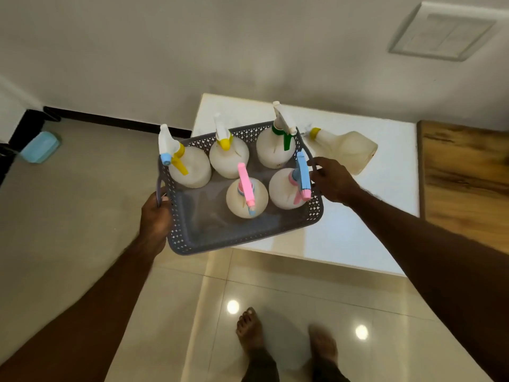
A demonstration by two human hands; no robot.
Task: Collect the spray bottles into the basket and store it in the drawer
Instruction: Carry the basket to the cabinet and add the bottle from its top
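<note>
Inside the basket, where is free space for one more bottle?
The basket is bare in its near-left corner, between the left hand and the pink-topped bottle. The back row and right side are crowded. One bottle lies outside on the white table.

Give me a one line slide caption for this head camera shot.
Both hands, left hand and right hand, hold a grey basket of five spray bottles; a sixth bottle lies on the white table.

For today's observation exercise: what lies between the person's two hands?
In the head view, the grey basket spans from left hand to right hand, each gripping a handle. Five spray bottles stand inside, including the pink-triggered one.
</note>
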